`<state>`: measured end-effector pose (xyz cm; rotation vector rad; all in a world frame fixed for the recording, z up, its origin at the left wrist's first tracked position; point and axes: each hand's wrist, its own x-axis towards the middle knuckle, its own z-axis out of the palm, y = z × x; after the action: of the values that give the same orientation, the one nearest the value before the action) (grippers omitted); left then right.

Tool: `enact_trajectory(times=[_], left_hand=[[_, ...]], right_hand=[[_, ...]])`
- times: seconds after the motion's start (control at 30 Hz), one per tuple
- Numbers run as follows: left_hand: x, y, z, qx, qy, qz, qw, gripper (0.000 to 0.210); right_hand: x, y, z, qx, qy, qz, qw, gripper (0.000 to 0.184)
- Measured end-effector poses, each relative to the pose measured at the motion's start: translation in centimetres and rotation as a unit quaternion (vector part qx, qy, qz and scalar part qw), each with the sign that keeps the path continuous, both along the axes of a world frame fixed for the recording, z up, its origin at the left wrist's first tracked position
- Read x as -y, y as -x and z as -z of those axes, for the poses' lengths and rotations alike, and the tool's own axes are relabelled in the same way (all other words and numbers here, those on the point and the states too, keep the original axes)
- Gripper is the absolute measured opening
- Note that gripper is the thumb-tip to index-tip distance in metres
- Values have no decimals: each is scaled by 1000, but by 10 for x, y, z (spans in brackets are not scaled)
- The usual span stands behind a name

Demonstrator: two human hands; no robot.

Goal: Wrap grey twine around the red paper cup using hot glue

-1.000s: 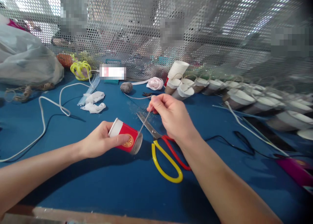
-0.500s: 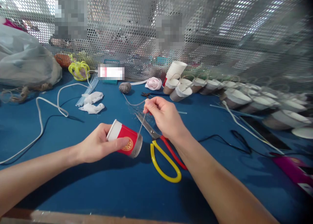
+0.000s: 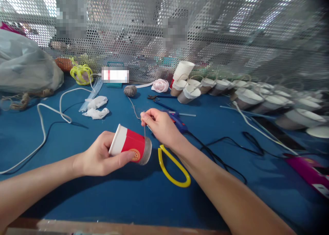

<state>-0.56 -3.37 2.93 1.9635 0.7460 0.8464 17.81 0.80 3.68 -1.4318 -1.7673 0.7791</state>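
Observation:
My left hand point(image 3: 100, 156) is closed around a red and white paper cup point(image 3: 133, 139) tipped on its side, its rim toward the left. Grey yarn point(image 3: 144, 131) is wound round the base end of the cup. Thumb and finger of my right hand point(image 3: 158, 123) pinch the strand just above the cup's base. From there the yarn trails back to a small grey ball point(image 3: 130, 90). Under my right forearm lie scissors, of which a yellow handle loop point(image 3: 177, 171) shows; the blades are mostly hidden. A blue glue gun point(image 3: 178, 121) lies just beyond my right hand.
Several yarn-wrapped cups point(image 3: 189, 94) line the back right. Dark pliers point(image 3: 159, 97), a pink ribbon roll point(image 3: 160, 85) and crumpled white scraps point(image 3: 96, 108) lie farther back. A white cable point(image 3: 42, 125) loops at left; a phone point(image 3: 277, 132) lies at right. Perforated metal point(image 3: 144, 33) stands behind.
My right hand has moved left and down toward me, bringing the yarn strand closer to the cup's base. The cup has turned slightly in my left hand. More of the glue gun shows.

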Motion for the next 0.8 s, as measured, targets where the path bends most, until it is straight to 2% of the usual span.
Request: enact_trajectory(times=[0.27,0.43,0.53,0.67,0.8], left_hand=[[-1,0,-1,19,-136,1,991,16],[-2,-1,-1,21,-182,-5,983,21],[-3,-2,-2,53,-200,3,978,20],[-4,-2,-1,82,-175,3,981,20],[-4,-1,1,79,-53,-19,995,16]], right_hand=[[1,4,5,-3,20,-26,999,26],[4,6,4,-3,35,-31,999,26],[5,7,5,-8,50,-39,998,26],[4,8,11,-24,78,-61,995,25],[2,9,18,-40,98,-66,992,27]])
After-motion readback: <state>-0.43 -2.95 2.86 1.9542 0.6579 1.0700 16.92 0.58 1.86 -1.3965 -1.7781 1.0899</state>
